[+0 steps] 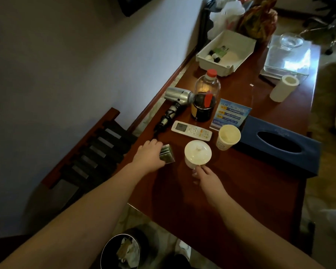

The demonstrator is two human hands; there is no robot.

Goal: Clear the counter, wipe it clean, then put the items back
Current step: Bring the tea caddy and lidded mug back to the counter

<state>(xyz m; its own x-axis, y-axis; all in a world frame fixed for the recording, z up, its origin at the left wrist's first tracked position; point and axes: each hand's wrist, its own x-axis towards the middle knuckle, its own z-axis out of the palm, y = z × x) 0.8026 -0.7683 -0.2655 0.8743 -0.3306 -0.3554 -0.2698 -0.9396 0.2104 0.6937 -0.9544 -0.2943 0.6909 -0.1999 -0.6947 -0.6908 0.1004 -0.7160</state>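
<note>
Both my arms reach forward over the counter (231, 200). My left hand (148, 156) curls round a small stack of green packets (167, 155) near the counter's left edge. My right hand (206, 176) pinches the handle of the white lidded cup (197, 153). Bare wood lies beneath my right forearm; the remote (191, 130) and paper cup (228, 137) crowd just beyond.

Dim room: pale wall (66, 65), slatted wooden rack (97, 150), waste bin (120, 251).

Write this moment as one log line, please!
left hand: holds packets | right hand: grips mug | counter: cluttered
</note>
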